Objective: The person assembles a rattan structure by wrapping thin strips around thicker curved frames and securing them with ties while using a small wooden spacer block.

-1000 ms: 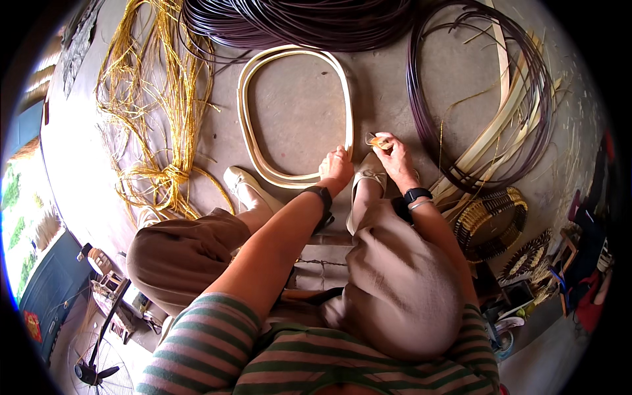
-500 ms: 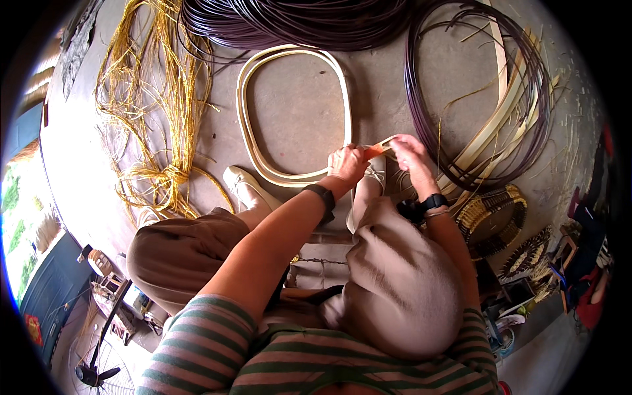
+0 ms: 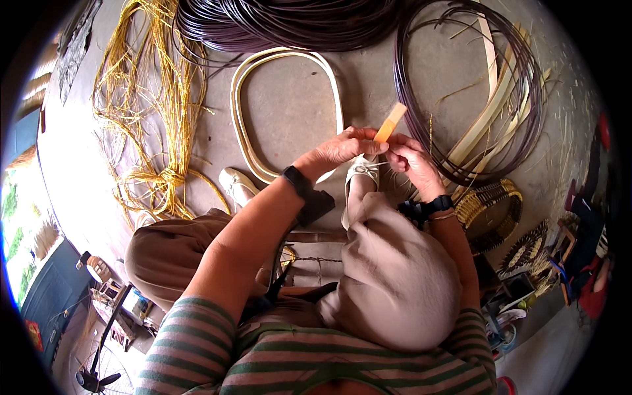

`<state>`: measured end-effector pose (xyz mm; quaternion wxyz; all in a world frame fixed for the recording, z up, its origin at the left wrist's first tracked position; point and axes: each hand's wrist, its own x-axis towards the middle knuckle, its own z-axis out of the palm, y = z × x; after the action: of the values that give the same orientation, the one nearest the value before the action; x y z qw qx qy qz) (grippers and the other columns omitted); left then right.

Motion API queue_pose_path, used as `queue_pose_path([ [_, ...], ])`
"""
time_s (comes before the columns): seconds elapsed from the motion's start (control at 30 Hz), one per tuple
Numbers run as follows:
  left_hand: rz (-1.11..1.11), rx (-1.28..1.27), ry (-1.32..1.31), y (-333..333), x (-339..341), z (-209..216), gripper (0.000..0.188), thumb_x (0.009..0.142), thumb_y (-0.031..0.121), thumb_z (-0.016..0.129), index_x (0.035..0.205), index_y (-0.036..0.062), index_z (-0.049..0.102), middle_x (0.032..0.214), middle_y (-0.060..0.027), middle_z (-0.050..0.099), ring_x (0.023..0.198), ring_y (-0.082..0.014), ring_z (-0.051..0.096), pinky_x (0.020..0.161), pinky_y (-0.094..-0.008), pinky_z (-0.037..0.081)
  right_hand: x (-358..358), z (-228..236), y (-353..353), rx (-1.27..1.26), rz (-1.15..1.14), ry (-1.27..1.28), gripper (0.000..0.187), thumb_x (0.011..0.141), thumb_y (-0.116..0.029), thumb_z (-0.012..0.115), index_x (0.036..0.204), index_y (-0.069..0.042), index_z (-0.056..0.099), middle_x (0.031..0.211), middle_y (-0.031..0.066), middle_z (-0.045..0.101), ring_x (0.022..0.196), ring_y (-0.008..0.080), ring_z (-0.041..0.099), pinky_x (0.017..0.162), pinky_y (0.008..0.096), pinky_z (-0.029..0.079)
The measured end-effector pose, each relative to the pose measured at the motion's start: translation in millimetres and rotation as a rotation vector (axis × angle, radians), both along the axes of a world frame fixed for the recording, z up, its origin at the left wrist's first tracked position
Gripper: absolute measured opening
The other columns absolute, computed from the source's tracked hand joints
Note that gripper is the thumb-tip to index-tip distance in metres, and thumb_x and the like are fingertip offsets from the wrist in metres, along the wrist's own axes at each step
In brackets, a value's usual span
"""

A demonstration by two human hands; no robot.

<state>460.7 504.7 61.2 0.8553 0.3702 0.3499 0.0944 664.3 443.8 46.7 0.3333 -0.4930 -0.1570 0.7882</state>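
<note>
My left hand pinches a short flat strip, orange below and pale wood-coloured at its upper end. The strip tilts up and to the right. My right hand is closed just beside it, fingertips near the strip's lower end; what they hold, if anything, I cannot make out. A thin gold strand rises by that hand, and whether it is gripped I cannot tell. Behind my left hand, an oval hoop of pale flat strips lies on the floor, part of it hidden by the hand and wrist.
Gold cords, knotted low down, lie at left. A dark brown cane coil lies at the far side. Another dark coil with pale strips is at right, near a woven ring. My shoes stand close by.
The strip has turned from nearly level to steeply upright, its pale end now up. My right hand has come down from its far end to beside my left fingers.
</note>
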Motion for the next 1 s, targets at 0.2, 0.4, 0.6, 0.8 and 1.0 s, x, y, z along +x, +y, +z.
queue_pose_path([
  [0.2,0.111,-0.214,-0.233,2.4,-12.7,-6.8,0.035,0.082,0.037,0.064,0.093,0.0034,0.061,0.088,-0.0064,0.061,0.087,-0.0176,0.056,0.087,-0.0308,0.037,2.9,2.5,8.9,0.03,-0.015,-0.118,0.012,0.086,-0.012,0.052,0.095,-0.007,0.057,0.066,-0.0044,0.047,0.054,0.0028,0.038,0.048,0.0154,0.03],
  [0.4,0.503,-0.385,-0.379,10.4,-11.6,-20.8,0.032,0.086,0.032,0.059,0.099,0.0037,0.056,0.097,-0.0099,0.059,0.103,-0.0251,0.054,0.096,-0.0385,0.037,-19.3,0.2,0.3,0.108,0.209,-0.281,0.013,0.086,-0.02,0.058,0.09,-0.007,0.062,0.073,-0.0055,0.055,0.062,0.0029,0.047,0.055,0.0169,0.039],
  [0.6,0.301,-0.378,-0.156,3.8,-9.7,-16.8,0.04,0.091,0.034,0.052,0.106,-0.0027,0.055,0.11,-0.0145,0.056,0.109,-0.0248,0.051,0.1,-0.0419,0.034,-31.3,8.7,9.2,0.26,0.268,-0.494,0.011,0.086,-0.01,0.058,0.091,-0.002,0.063,0.069,-0.0019,0.057,0.058,0.0037,0.05,0.05,0.0193,0.043],
  [0.8,0.244,-0.463,-0.208,10.4,-20.3,-18.2,0.033,0.09,0.031,0.053,0.099,-0.0007,0.057,0.103,-0.0138,0.059,0.103,-0.0253,0.056,0.091,-0.0372,0.039,-34.3,12.3,13.1,0.243,0.209,-0.567,0.01,0.084,-0.01,0.06,0.083,0.0,0.058,0.07,0.0009,0.059,0.06,0.0051,0.053,0.052,0.0205,0.045],
  [1.0,0.224,-0.518,-0.29,4.8,-20.2,-15.1,0.028,0.087,0.03,0.057,0.094,0.0026,0.058,0.093,-0.0099,0.06,0.093,-0.0214,0.057,0.084,-0.0331,0.039,-24.1,-4.0,9.4,0.237,0.126,-0.439,0.008,0.085,-0.012,0.059,0.085,-0.004,0.059,0.072,-0.0005,0.06,0.06,0.0048,0.05,0.052,0.0184,0.04],
])
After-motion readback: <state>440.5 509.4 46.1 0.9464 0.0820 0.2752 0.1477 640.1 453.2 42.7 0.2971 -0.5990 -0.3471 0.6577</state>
